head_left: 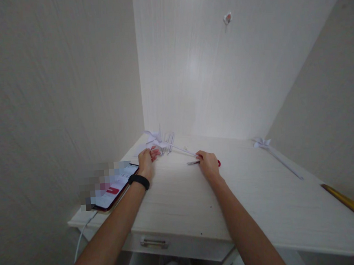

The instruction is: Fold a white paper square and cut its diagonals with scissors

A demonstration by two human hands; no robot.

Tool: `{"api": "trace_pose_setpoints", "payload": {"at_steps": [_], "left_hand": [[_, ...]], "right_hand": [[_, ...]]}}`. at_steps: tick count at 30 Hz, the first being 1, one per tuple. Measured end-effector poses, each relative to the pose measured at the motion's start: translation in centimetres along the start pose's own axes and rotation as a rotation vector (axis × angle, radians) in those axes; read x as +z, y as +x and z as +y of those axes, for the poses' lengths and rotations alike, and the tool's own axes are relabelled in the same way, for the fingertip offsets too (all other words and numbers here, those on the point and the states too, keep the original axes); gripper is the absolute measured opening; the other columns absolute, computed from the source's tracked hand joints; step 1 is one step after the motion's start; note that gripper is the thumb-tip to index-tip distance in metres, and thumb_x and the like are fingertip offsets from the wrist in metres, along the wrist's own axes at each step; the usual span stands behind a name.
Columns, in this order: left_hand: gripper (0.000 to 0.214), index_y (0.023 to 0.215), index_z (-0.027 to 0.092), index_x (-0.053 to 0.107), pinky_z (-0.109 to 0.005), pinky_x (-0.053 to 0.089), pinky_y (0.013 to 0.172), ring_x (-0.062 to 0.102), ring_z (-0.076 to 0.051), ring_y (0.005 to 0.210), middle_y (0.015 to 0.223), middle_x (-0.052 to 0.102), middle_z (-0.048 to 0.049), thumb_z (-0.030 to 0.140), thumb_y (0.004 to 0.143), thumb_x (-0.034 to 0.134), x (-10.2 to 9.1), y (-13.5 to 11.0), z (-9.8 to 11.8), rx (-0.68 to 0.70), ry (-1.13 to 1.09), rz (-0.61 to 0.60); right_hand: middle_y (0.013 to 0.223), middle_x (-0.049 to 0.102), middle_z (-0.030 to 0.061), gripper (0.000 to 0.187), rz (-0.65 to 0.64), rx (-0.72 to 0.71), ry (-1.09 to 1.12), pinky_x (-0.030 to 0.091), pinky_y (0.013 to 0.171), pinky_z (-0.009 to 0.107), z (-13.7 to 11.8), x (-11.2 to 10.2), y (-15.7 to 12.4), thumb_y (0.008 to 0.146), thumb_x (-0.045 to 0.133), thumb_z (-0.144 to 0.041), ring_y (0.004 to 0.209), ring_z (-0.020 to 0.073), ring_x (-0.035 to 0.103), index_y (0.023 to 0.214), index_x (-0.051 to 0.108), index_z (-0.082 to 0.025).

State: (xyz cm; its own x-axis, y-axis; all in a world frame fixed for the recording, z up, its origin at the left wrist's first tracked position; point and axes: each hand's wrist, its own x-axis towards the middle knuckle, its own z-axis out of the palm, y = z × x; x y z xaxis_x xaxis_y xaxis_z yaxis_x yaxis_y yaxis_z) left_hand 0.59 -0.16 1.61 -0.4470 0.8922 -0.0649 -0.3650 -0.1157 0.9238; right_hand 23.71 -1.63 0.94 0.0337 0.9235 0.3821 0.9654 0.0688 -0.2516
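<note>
A white paper pinwheel (155, 140) is held just above the back left of the desk, its thin paper stick (183, 149) slanting down to the right. My right hand (208, 165) pinches the lower end of that stick. Close under the blades is my left hand (147, 161), fingers curled, with thumb and index finger at a blade's edge. Scissors (193, 163) with red handles lie beneath my right hand, which partly hides them. Behind the pinwheel, several thin white paper sticks (171, 142) lie side by side.
Another paper pinwheel (262, 143) lies at the back right. A phone (117, 188) with its screen lit and a white cable (82, 234) is at left. A yellow, tapered object (351, 204) rests along the right edge. Walls enclose the white desk (176, 202); its drawer handle (154, 243) faces front.
</note>
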Motion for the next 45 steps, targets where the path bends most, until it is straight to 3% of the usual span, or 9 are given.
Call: {"api": "trace_pose_setpoints", "payload": {"at_steps": [10, 13, 19, 24, 28, 31, 33, 38, 45], "left_hand": [[0.020, 0.078, 0.012, 0.067, -0.025, 0.043, 0.057, 0.063, -0.014, 0.058, 0.066, 0.068, -0.0057, 0.021, 0.075, 0.049, 0.2, -0.2, -0.6, 0.013, 0.073, -0.164], [0.017, 0.080, 0.012, 0.067, -0.025, 0.043, 0.060, 0.064, -0.014, 0.060, 0.068, 0.069, -0.0052, 0.021, 0.075, 0.053, 0.3, -0.3, -0.5, -0.005, 0.076, -0.135], [0.018, 0.087, 0.014, 0.063, -0.025, 0.047, 0.069, 0.068, -0.015, 0.079, 0.094, 0.072, -0.0089, 0.025, 0.073, 0.069, 0.1, -0.7, -0.4, -0.041, -0.096, -0.170], [0.020, 0.084, 0.017, 0.061, -0.026, 0.049, 0.075, 0.068, -0.014, 0.082, 0.095, 0.071, -0.0075, 0.018, 0.070, 0.074, 0.1, -0.7, -0.6, -0.142, -0.234, -0.237], [0.033, 0.086, 0.016, 0.063, -0.030, 0.048, 0.080, 0.069, -0.017, 0.088, 0.100, 0.071, -0.0095, 0.024, 0.062, 0.083, 0.2, -0.7, -1.0, -0.105, -0.133, -0.409], [0.038, 0.093, 0.015, 0.065, -0.031, 0.048, 0.081, 0.068, -0.019, 0.092, 0.109, 0.070, -0.0123, 0.030, 0.063, 0.083, 0.3, -1.0, -1.2, -0.056, -0.055, -0.517], [0.036, 0.092, 0.014, 0.066, -0.030, 0.048, 0.079, 0.069, -0.020, 0.091, 0.108, 0.070, -0.0136, 0.031, 0.065, 0.082, 0.4, -1.1, -1.2, -0.033, -0.021, -0.497], [0.020, 0.077, 0.014, 0.064, -0.026, 0.046, 0.071, 0.068, -0.016, 0.077, 0.087, 0.072, -0.0102, 0.024, 0.067, 0.077, 0.6, -1.3, -0.5, -0.034, -0.001, -0.293], [0.014, 0.068, 0.015, 0.063, -0.024, 0.043, 0.062, 0.063, -0.012, 0.064, 0.072, 0.069, -0.0039, 0.023, 0.067, 0.074, 0.6, -0.5, -1.0, 0.046, -0.013, -0.238]], "right_hand": [[0.094, 0.076, 0.0080, 0.026, 0.002, 0.011, -0.035, 0.040, 0.075, 0.027, 0.4, 0.1, 0.2, 0.094, 0.049, -0.022, 0.088, 0.0202, 0.068, 0.105, 0.072, -0.023], [0.094, 0.076, 0.0080, 0.026, -0.002, 0.019, -0.027, 0.040, 0.076, 0.027, 0.5, 0.2, 0.3, 0.093, 0.050, -0.023, 0.090, 0.0206, 0.067, 0.106, 0.072, -0.023], [0.092, 0.076, 0.0074, 0.025, 0.007, 0.003, 0.000, 0.040, 0.074, 0.027, 0.5, 0.2, 0.3, 0.092, 0.051, -0.023, 0.087, 0.0204, 0.068, 0.103, 0.073, -0.023], [0.091, 0.076, 0.0062, 0.024, 0.002, -0.003, 0.021, 0.040, 0.072, 0.026, 0.5, 0.3, 0.2, 0.092, 0.052, -0.023, 0.088, 0.0191, 0.068, 0.103, 0.073, -0.024], [0.090, 0.076, 0.0061, 0.024, -0.013, -0.016, 0.046, 0.040, 0.073, 0.025, 0.5, 0.6, 0.2, 0.092, 0.053, -0.023, 0.087, 0.0189, 0.067, 0.103, 0.074, -0.024], [0.089, 0.076, 0.0063, 0.023, -0.029, -0.051, 0.059, 0.039, 0.072, 0.025, 0.5, 0.8, 0.3, 0.091, 0.053, -0.022, 0.086, 0.0190, 0.067, 0.102, 0.074, -0.023], [0.090, 0.076, 0.0065, 0.023, -0.037, -0.073, 0.068, 0.040, 0.072, 0.024, 0.5, 0.8, 0.3, 0.092, 0.053, -0.021, 0.088, 0.0187, 0.067, 0.101, 0.074, -0.023], [0.093, 0.076, 0.0080, 0.024, -0.057, -0.084, 0.061, 0.040, 0.075, 0.024, 0.4, 0.7, 0.2, 0.092, 0.052, -0.021, 0.092, 0.0188, 0.067, 0.102, 0.073, -0.021], [0.093, 0.076, 0.0085, 0.024, -0.045, -0.043, 0.090, 0.041, 0.075, 0.025, 0.5, 0.7, 0.3, 0.092, 0.051, -0.020, 0.090, 0.0190, 0.067, 0.103, 0.073, -0.021]]}}
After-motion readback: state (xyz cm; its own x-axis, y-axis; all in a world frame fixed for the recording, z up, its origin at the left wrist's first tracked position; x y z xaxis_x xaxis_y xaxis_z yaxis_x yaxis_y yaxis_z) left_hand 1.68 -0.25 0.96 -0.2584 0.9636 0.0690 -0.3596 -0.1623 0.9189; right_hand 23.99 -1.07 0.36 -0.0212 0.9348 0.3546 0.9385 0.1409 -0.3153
